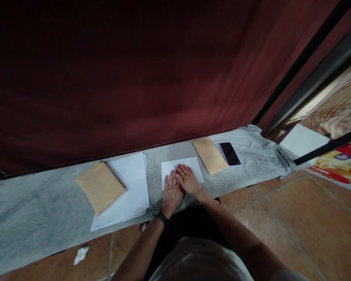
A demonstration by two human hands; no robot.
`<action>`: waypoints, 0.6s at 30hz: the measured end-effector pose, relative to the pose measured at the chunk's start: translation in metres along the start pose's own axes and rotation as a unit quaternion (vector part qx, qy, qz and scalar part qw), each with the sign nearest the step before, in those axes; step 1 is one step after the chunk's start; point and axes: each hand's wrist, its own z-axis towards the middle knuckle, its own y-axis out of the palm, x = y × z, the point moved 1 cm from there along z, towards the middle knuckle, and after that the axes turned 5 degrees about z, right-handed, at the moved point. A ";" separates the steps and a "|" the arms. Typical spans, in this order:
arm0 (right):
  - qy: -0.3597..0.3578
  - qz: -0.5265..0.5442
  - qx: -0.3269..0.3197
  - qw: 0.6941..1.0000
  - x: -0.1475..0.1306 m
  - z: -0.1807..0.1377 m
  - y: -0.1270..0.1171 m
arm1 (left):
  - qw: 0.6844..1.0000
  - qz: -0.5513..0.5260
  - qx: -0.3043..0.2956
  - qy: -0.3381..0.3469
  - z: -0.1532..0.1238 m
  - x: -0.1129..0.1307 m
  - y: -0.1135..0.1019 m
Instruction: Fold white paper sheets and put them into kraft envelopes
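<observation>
A white sheet of paper (193, 167), perhaps folded, lies on the grey cloth in front of me. My left hand (172, 191) rests flat on its near left part, fingers stretched out. Beside it, my right hand (188, 180) presses flat on the middle of the sheet, its fingers extended and touching the left hand. Both hands hide part of the paper. Just to the right lies a brown envelope (210, 155). On the left, a pile of brown envelopes (101, 187) overlaps larger white sheets (134, 183).
A dark-screened phone (230, 153) lies right of the single envelope. The grey cloth (43, 210) covers a long narrow surface against a dark red curtain (152, 97). A crumpled white tissue (81, 254) lies on the tiled floor (292, 214). A colourful box (342, 162) stands at far right.
</observation>
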 end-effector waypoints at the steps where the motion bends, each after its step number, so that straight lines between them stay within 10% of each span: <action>1: -0.001 -0.011 -0.006 1.000 0.003 0.004 0.003 | 1.000 0.002 -0.001 -0.003 0.000 0.001 0.000; 18: 0.063 -0.082 0.090 0.991 0.059 -0.010 -0.010 | 0.997 -0.009 0.003 -0.074 0.018 0.018 0.007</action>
